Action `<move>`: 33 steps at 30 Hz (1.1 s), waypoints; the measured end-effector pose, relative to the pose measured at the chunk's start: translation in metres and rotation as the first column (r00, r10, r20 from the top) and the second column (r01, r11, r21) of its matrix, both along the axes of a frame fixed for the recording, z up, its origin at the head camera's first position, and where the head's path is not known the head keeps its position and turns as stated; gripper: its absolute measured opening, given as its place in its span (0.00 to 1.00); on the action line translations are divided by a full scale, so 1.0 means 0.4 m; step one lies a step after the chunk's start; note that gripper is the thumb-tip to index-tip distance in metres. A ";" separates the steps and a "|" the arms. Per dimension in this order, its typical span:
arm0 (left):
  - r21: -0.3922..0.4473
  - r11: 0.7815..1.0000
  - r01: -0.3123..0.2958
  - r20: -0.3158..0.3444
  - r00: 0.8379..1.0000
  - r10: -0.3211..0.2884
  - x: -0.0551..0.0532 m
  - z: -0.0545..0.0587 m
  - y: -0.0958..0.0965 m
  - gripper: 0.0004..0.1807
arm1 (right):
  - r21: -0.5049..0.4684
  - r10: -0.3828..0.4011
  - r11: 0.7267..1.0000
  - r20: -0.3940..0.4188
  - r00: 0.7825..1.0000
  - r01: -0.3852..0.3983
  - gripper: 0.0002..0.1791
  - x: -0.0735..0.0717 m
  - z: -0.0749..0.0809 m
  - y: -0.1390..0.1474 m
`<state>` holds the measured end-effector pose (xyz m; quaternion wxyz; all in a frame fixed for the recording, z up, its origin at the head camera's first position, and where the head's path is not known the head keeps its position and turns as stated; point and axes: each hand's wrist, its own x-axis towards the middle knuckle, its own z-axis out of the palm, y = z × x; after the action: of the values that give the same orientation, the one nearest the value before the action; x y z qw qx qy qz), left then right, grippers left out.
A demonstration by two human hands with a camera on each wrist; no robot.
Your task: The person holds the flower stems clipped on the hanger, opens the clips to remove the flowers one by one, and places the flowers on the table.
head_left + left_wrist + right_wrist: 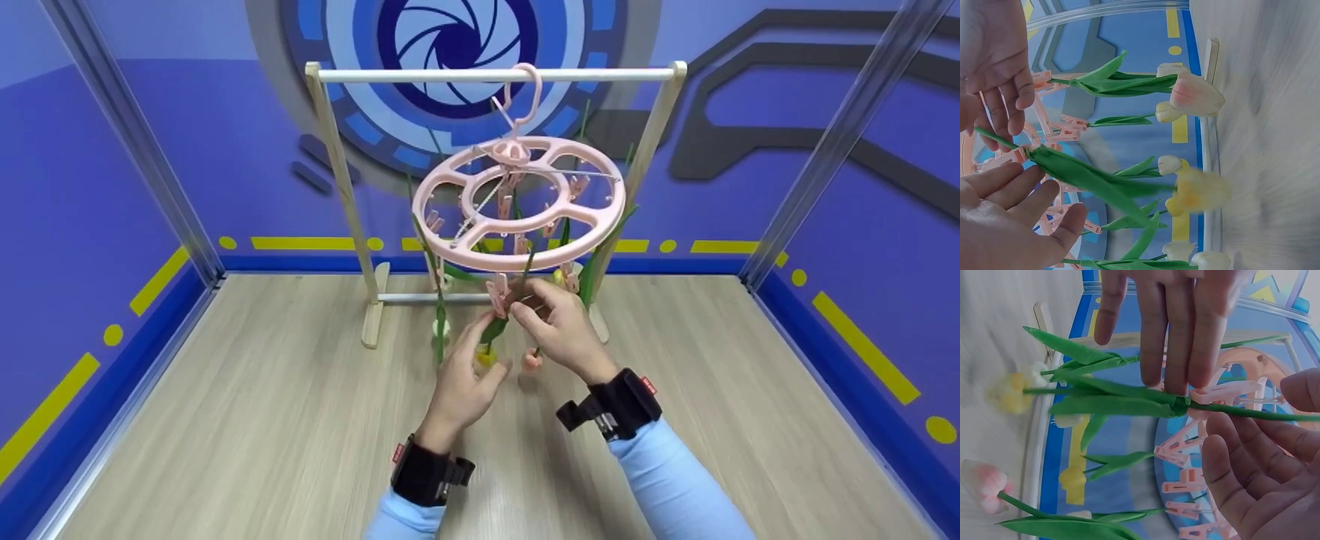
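A yellow artificial tulip (pixel 487 355) hangs head down at the front of a round pink clip hanger (pixel 517 262). Its green stem is in a pink clip (pixel 1224 392), and its bloom is blurred in both wrist views. My left hand (pixel 465 386) is at the clip and upper leaves, its fingers (pixel 1033 183) extended alongside them. On the other side of the stem is my right hand (pixel 559 326), with loosely bent fingers (pixel 1252 455) beside the stem and thumb apart from it. Neither hand visibly grips the flower.
The hanger hooks over the top bar (pixel 420 76) of a wooden rack standing on the table (pixel 262 420). Several other tulips hang from its clips, among them a pink-white one (pixel 1196 94) and a white one (pixel 1169 164). Blue printed walls (pixel 135 150) enclose the table.
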<state>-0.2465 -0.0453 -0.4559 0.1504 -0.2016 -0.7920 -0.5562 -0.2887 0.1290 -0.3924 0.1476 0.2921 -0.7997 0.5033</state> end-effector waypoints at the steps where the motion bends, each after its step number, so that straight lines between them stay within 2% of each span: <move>1: 0.005 1.000 0.000 -0.003 1.000 0.000 0.000 0.000 0.000 0.36 | 0.003 0.004 1.000 -0.002 1.000 -0.004 0.12 0.003 0.002 0.000; 8: 0.031 1.000 0.004 -0.074 0.997 -0.002 -0.001 -0.005 0.000 0.34 | 0.028 0.053 0.998 -0.009 0.999 -0.053 0.17 0.024 0.016 -0.007; 15: 0.083 0.996 -0.010 -0.108 0.994 0.019 -0.002 -0.005 -0.005 0.33 | -0.005 0.114 0.993 0.027 0.993 -0.114 0.18 0.039 0.026 -0.015; 20: 0.122 0.992 -0.024 -0.124 0.991 0.039 -0.002 -0.002 -0.008 0.31 | -0.022 0.138 0.990 0.016 0.990 -0.138 0.17 0.043 0.030 -0.017; 33: 0.263 0.965 -0.009 -0.027 0.999 0.017 0.004 0.017 -0.003 0.29 | 0.002 0.185 0.983 -0.021 0.983 -0.185 0.16 0.049 0.039 -0.021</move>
<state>-0.2448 -0.0465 -0.4491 0.1910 -0.1829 -0.7103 -0.6523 -0.2689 0.1205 -0.3767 0.1087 0.3703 -0.7675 0.5118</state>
